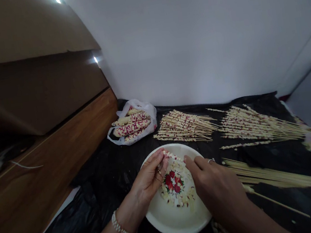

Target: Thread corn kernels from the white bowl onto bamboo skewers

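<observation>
A white plate (pixel 171 223) with a red flower print and small white buds scattered on it lies on black sheeting. Over it, my left hand (pixel 150 177) pinches the beaded end of a thin stick (pixel 173 156) strung with white and red buds. My right hand (pixel 211 180), fingers curled, pinches the same stick from the other side. A pearl bracelet (pixel 121 226) circles my left wrist.
Two piles of finished bud sticks (pixel 184 126) (pixel 257 124) lie behind the plate. A white plastic bag (pixel 133 125) holds bundled ones at left. Bare sticks (pixel 278 178) lie at right. A wooden board (pixel 48 163) and cardboard boxes (pixel 23 54) stand on the left.
</observation>
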`<state>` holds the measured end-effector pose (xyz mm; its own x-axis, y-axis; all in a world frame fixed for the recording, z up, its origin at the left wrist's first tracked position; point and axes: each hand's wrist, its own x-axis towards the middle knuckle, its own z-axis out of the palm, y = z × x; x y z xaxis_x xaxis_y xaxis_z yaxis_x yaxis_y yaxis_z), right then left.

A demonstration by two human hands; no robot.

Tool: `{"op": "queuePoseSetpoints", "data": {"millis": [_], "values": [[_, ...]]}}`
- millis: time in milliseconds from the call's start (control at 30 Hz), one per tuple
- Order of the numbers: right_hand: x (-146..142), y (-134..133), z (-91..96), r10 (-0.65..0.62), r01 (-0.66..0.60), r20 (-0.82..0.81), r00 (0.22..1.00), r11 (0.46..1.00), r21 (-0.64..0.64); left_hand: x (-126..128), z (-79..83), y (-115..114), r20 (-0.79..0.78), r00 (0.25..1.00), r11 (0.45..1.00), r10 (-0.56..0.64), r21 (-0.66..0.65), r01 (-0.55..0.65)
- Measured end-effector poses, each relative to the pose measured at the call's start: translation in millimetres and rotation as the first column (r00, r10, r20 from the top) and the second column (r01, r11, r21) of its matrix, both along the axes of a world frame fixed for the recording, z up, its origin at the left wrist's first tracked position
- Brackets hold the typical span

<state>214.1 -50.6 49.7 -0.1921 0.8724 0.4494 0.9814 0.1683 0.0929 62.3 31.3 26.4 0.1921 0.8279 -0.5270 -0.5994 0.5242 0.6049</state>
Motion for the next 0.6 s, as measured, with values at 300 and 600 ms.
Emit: {"op": "queuePoseSetpoints", "data": {"millis": [300,600], "values": [[1.0,-1.3,-3.0,0.01,-0.009,-0.006,1.0,0.998,0.062,-0.2,-1.6,-0.8,0.013,0.999,1.0,-0.03,0.001,0.03],[3.6,0.7,-2.1,0.018,-0.018,-0.007,1.0,0.998,0.06,-0.4,2.9,-0.6,-0.002,1.0,1.0,0.007,-0.021,-0.007]]}}
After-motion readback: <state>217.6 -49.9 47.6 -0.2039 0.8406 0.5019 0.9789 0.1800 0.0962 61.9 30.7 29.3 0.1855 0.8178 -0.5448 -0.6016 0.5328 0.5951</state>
